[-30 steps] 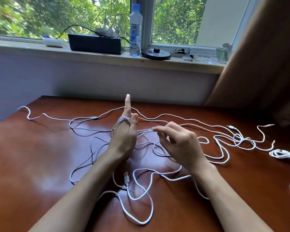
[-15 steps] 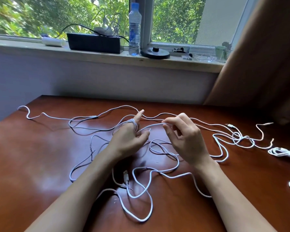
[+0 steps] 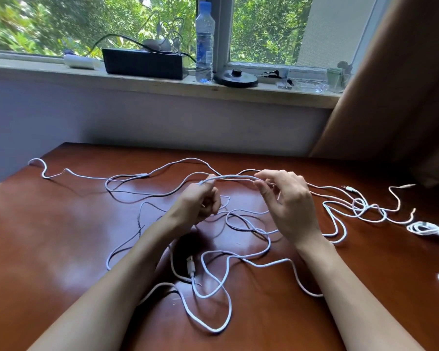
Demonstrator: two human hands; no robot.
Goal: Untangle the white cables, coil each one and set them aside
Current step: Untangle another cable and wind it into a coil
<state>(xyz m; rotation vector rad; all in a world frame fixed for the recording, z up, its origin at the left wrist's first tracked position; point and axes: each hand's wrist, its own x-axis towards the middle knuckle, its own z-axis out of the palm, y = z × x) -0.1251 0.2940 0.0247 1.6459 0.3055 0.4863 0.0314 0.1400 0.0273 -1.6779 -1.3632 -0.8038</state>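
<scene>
A short run of white cable (image 3: pixel 235 176) is held taut between the two hands, lifted a bit off the bench (image 3: pixel 48 236), so the next wrap can be laid without slack. The left hand (image 3: pixel 197 205) is curled up with the index finger poking forward, and a few turns look to be wound around that fingertip, basically being used as a spool. The right hand (image 3: pixel 287 206) has the strand pinched between thumb and fingertips, the other fingers loosely spread. It's feeding cable toward the left.

The rest of the white cables (image 3: pixel 213 252) is spread in loose loops across the bench, with a USB plug (image 3: pixel 190 266) lying near the left forearm and a knotty cluster (image 3: pixel 363 207) off to the right. Two finished coils (image 3: pixel 427 229) seem to be parked at the right edge, out of the way. They're cut off by the frame, so that's only a guess.

Compared with half a second ago, both hands have been raised and pulled a little apart, so the span between them is straighter. A second back, the left index finger was pointed straight up; now it's been tipped forward, and the wrap sits nearer the tip.
</scene>
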